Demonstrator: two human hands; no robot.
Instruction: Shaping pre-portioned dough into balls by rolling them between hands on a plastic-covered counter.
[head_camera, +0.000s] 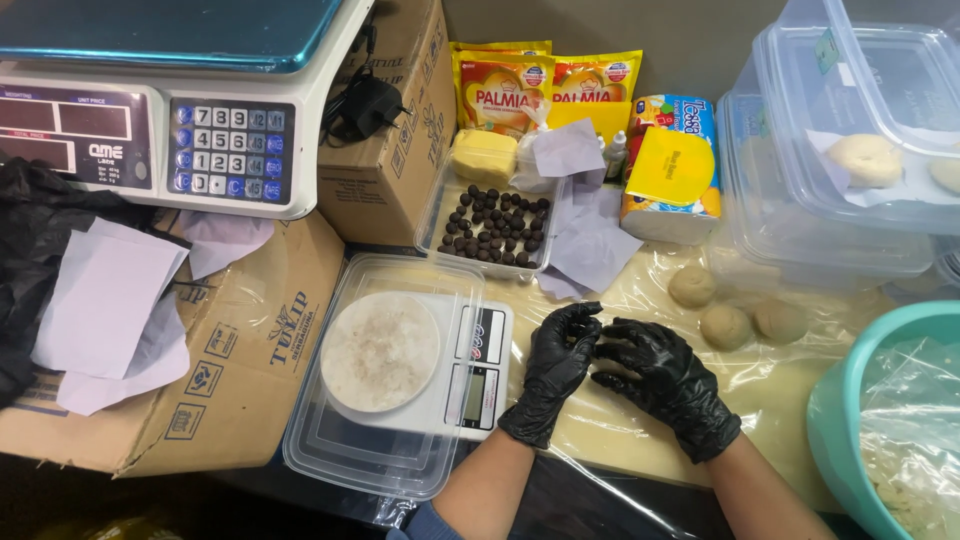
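A: Surface? 
B: Beige table under clear plastic film (640, 420); bare film lies ahead of the hands.

A: Containers? 
B: Clear rectangular tray of small dark balls (495, 225); three tan dough balls (726, 326) lie loose beside.

A: Hands? 
B: Black-gloved left hand (556, 368) and right hand (660, 378), fingers curled together; contents hidden.

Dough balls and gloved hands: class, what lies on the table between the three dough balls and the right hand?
Nothing. In the head view, only bare clear plastic sheet lies between the dough balls and the right hand.
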